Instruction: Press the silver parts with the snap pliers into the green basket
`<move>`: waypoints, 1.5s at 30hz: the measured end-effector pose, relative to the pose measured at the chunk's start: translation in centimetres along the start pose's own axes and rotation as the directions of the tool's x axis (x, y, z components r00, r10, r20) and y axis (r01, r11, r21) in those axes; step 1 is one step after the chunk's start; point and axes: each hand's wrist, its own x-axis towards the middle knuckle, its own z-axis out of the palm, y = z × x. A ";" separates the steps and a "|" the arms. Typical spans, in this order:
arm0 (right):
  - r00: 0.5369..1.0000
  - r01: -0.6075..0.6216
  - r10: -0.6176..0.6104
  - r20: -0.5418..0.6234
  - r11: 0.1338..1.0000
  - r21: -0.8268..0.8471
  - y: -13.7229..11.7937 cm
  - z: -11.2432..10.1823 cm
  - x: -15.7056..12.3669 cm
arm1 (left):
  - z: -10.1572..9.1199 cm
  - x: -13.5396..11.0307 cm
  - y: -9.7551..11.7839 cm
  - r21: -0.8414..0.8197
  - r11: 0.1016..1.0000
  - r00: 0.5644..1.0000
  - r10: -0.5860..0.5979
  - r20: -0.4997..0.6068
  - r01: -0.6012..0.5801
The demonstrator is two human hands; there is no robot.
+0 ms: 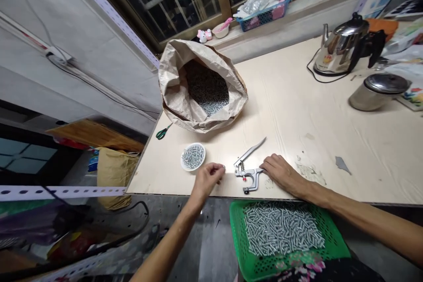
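My left hand (207, 179) is closed in a pinch just right of a white bowl (193, 157) filled with small silver screw-like pieces. A tiny silver tip shows at its fingertips, a small metal piece (224, 167) mostly hidden by the fingers. Grey hand pliers (253, 174), of the snap-fastener kind, lie at the table's front edge, with a spring and a red part near the jaw. Their upper handle stands spread away. My right hand (280, 172) has its fingers closed on the end of the lower handle. A gap separates my left hand from the jaw.
A large paper-lined sack (201, 119) of metal pieces stands behind the bowl, beside green-handled scissors (162, 132). Below the table edge sits a green basket (239, 246) of similar pieces. A steel kettle (340, 46) and lidded pot (376, 94) stand at right.
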 end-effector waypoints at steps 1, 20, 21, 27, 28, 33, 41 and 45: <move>1.000 0.009 -0.009 0.001 1.000 -0.026 -0.1 -0.2 -0.1 | 1.5 -1.0 0.0 -0.088 0.995 0.997 -0.048 0.066 0.054; 0.995 0.019 -0.012 0.098 0.997 -0.069 -1.0 -1.7 0.0 | 5.4 -1.4 1.0 0.037 0.950 0.910 -0.307 0.278 0.309; 0.994 0.019 -0.012 0.105 0.998 -0.063 -1.0 -1.6 0.0 | 5.3 -1.3 1.1 0.052 0.948 0.902 -0.315 0.296 0.314; 0.989 -0.024 0.029 0.147 0.999 -0.033 -1.0 -1.4 -0.3 | 5.4 -1.2 0.8 0.074 0.934 0.883 -0.355 0.308 0.350; 0.987 -0.030 0.031 0.155 0.999 -0.013 -0.9 -1.5 -0.2 | 5.5 -1.2 0.7 0.076 0.934 0.884 -0.355 0.304 0.349; 0.990 -0.067 0.066 0.125 0.998 0.006 0.5 -2.4 1.6 | 5.5 -1.1 0.2 0.117 0.941 0.881 -0.338 0.332 0.317; 0.988 0.000 0.046 0.149 0.954 -0.298 4.1 -1.5 5.4 | 5.6 -0.7 1.4 0.157 0.895 0.820 -0.445 0.359 0.417; 0.991 0.006 0.036 0.126 0.949 -0.315 4.5 -1.3 5.5 | 5.7 -0.8 1.8 0.161 0.845 0.772 -0.533 0.346 0.510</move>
